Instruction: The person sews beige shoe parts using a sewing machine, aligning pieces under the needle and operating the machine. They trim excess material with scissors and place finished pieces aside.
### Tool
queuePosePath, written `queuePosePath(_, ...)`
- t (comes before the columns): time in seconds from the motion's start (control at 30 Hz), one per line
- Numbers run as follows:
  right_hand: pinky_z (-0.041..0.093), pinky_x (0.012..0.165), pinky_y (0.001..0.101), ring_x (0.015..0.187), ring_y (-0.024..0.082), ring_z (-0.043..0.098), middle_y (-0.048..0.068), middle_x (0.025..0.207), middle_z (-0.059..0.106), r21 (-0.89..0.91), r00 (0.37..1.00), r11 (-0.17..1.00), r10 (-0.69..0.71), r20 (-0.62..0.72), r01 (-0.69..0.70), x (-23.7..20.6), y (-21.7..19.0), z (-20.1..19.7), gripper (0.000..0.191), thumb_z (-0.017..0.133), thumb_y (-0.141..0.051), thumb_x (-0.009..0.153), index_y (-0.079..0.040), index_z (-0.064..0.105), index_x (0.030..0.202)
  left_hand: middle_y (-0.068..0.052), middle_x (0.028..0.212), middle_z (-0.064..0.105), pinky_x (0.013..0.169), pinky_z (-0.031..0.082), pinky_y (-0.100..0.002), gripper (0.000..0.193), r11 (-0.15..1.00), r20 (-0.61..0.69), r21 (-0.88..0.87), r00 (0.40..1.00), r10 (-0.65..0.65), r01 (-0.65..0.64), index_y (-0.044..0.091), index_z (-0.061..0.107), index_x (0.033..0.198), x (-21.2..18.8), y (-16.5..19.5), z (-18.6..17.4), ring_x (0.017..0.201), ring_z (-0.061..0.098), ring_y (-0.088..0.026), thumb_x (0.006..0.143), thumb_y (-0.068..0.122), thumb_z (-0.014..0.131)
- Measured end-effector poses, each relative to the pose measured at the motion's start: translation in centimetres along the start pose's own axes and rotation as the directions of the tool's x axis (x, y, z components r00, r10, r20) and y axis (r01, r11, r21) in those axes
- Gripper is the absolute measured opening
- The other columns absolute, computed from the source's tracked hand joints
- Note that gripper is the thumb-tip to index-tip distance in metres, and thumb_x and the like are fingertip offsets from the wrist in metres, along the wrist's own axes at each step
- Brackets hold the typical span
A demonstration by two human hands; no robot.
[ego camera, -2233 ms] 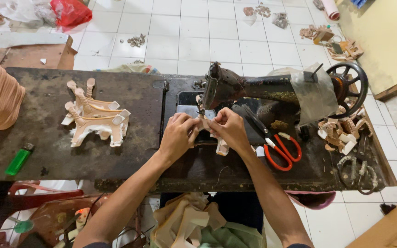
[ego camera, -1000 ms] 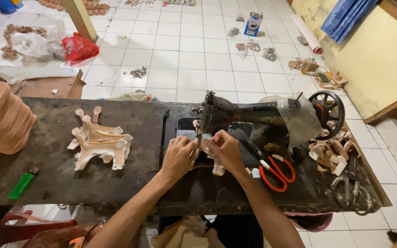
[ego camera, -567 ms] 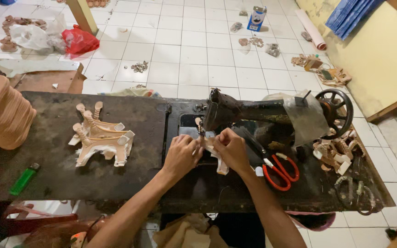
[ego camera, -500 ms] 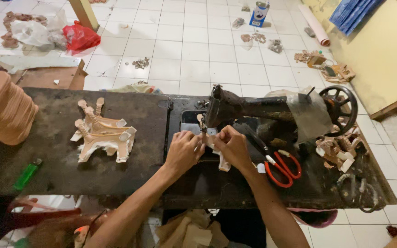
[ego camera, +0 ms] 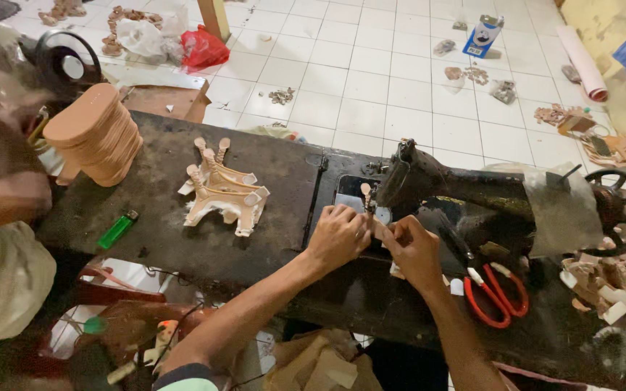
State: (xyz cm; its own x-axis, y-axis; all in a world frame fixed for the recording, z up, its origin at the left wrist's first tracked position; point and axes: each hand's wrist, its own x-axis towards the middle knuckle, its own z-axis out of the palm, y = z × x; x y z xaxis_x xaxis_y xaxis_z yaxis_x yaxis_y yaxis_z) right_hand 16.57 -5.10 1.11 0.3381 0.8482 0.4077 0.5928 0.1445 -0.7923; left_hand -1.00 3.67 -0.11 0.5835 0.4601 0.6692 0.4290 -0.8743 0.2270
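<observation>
Tan strap (ego camera: 366, 194) pinched by fingers of left hand (ego camera: 338, 233) and right hand (ego camera: 414, 250) at sewing machine (ego camera: 465, 199) needle | scissors (ego camera: 493, 293) lying right on table (ego camera: 146, 217)

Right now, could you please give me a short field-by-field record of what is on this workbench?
Surface: dark worn workbench
Machine: black sewing machine with a handwheel at its right end
Left hand: pressing a small tan strap piece by the needle area
Right hand: fingers pinching the same piece from the right
Scissors: red-handled scissors, lying right of the hands
Left of the machine: pile of tan strap pieces, green lighter, stack of tan soles
Another person: blurred arm at the left edge
</observation>
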Motion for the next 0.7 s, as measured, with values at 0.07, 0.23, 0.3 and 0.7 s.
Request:
queuePosePath(0.07,0.050,0.056,0.0266,0.062,0.006,0.060,0.004,0.071,0.069,-0.049,1.000,0.999,0.021,-0.005,-0.021,-0.2,0.0,-0.1,0.027,0.083,-0.014,0.085,-0.002,0.059,0.081,-0.012,0.093,0.067,0.088,0.045,-0.046,0.030,1.000,0.007,-0.024,1.000,-0.019,0.019,0.002,0.070,0.105,0.0,-0.1,0.1,0.098,0.063,-0.029,0.088,0.027,0.071)
queuePosePath(0.23,0.051,0.057,0.0247,0.068,0.006,0.063,0.004,0.077,0.069,0.157,0.972,0.959,0.234,0.034,-0.236,0.5,0.6,-0.9,0.025,0.077,-0.012,0.092,-0.002,0.056,0.083,-0.012,0.097,0.065,0.089,0.045,-0.046,0.031,0.997,0.046,-0.066,0.998,-0.035,0.038,0.003,0.071,0.108,-0.2,0.0,-0.4,0.101,0.061,-0.029,0.088,0.026,0.072)
queuePosePath(0.3,0.052,0.060,0.0239,0.071,0.007,0.067,0.004,0.082,0.070,0.301,0.960,0.912,0.267,0.081,-0.279,1.0,1.0,-1.4,0.025,0.074,-0.011,0.094,-0.004,0.053,0.084,-0.012,0.099,0.064,0.089,0.045,-0.046,0.033,0.996,0.031,-0.084,0.999,-0.030,0.032,0.004,0.072,0.112,-0.4,0.0,-0.8,0.102,0.060,-0.030,0.086,0.024,0.072)
queuePosePath(0.7,0.056,0.062,0.0224,0.073,0.008,0.069,0.005,0.084,0.069,0.436,0.946,0.839,0.298,0.131,-0.325,1.9,0.7,-2.1,0.022,0.073,-0.005,0.093,-0.006,0.051,0.087,-0.010,0.110,0.065,0.093,0.047,-0.044,0.019,0.985,0.066,-0.172,0.998,-0.018,0.029,0.006,0.070,0.103,-0.8,0.2,-2.0,0.112,0.061,-0.030,0.089,0.017,0.074)
